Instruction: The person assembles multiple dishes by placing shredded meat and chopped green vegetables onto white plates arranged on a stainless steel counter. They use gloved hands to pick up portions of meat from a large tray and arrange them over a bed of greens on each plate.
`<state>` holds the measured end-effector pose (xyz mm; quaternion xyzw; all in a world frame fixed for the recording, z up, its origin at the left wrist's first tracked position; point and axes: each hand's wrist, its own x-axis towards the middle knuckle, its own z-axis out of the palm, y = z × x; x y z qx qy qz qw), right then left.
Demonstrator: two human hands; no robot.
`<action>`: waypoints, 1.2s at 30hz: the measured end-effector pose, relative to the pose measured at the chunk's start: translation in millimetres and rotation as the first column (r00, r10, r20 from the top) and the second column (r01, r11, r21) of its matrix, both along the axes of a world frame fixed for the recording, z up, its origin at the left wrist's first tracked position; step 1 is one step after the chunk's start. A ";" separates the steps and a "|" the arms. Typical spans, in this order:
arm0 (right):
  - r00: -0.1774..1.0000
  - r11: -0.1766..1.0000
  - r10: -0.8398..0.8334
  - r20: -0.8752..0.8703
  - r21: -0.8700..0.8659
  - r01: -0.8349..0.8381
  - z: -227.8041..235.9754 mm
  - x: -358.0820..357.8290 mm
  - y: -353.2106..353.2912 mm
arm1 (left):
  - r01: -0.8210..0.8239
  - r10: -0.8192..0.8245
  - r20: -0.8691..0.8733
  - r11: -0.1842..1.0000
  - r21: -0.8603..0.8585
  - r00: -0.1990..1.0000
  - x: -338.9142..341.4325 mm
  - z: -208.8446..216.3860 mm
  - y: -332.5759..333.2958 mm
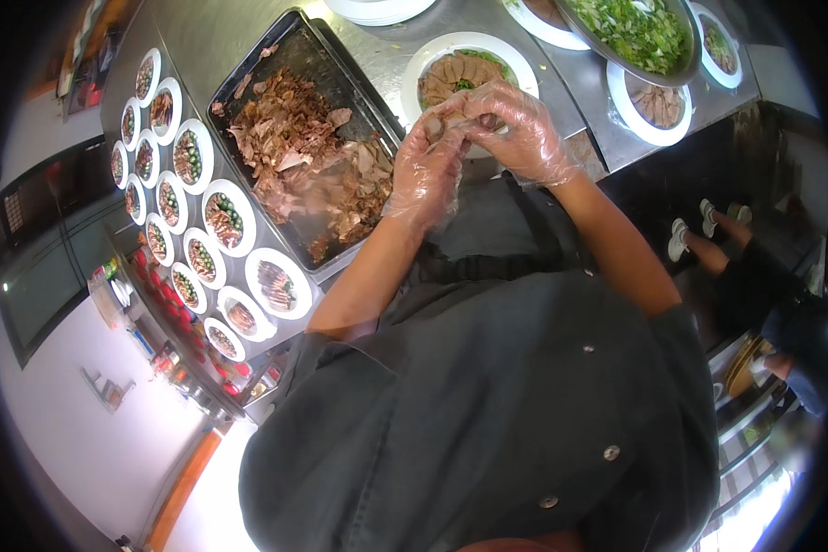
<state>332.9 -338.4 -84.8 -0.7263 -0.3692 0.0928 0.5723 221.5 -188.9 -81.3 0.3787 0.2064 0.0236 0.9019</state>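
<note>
Both my hands wear clear plastic gloves and meet over the near rim of a round white plate (416,66). On that plate sliced brown meat (462,74) is laid out over green leaves. My left hand (425,175) is closed, and my right hand (523,138) is closed beside it. Between their fingertips are a few meat slices (449,120), partly covered by the fingers. Left of my hands lies a dark deep tray (354,69) holding a pile of cut and shredded meat (294,147).
Several filled white plates (279,283) stand in rows on the left of the steel table (193,41). A metal bowl of chopped greens (639,37) sits at the upper right, by other plates of meat (655,106). A stack of white plates (377,9) is at the far edge. Another person's legs (708,253) show at right.
</note>
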 end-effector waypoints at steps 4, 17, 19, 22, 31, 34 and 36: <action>0.993 0.998 0.067 -0.093 -0.008 -0.068 3.2 5.4 -2.3 | 0.022 -0.021 -0.040 0.999 0.026 0.999 4.4 11.2 -1.3; 0.968 0.991 0.070 -0.242 -0.096 -0.095 23.9 5.9 -8.2 | 0.015 -0.013 -0.106 1.000 0.017 0.994 1.6 38.3 17.2; 0.965 0.988 0.035 -0.261 -0.137 -0.073 25.6 9.9 -10.8 | 0.024 -0.018 -0.088 0.997 0.072 0.996 7.2 32.2 15.8; 0.940 0.979 0.025 -0.340 -0.183 -0.092 34.6 9.4 -11.4 | 0.098 -0.075 -0.171 0.986 0.133 0.982 6.3 22.4 15.3; 0.905 0.961 0.001 -0.426 -0.249 -0.118 -44.9 35.0 -29.0 | 0.032 0.041 -0.224 0.950 0.312 0.974 10.5 -16.0 12.2; 0.994 0.808 -0.031 -0.107 -0.588 -0.038 -62.9 55.0 -46.0 | -0.003 0.161 -0.318 0.896 0.444 0.934 8.3 -34.2 30.2; 0.982 0.718 0.013 -0.188 -0.682 -0.140 -73.3 66.0 -52.0 | 0.104 0.143 -0.375 0.818 0.566 0.916 6.8 -52.3 49.8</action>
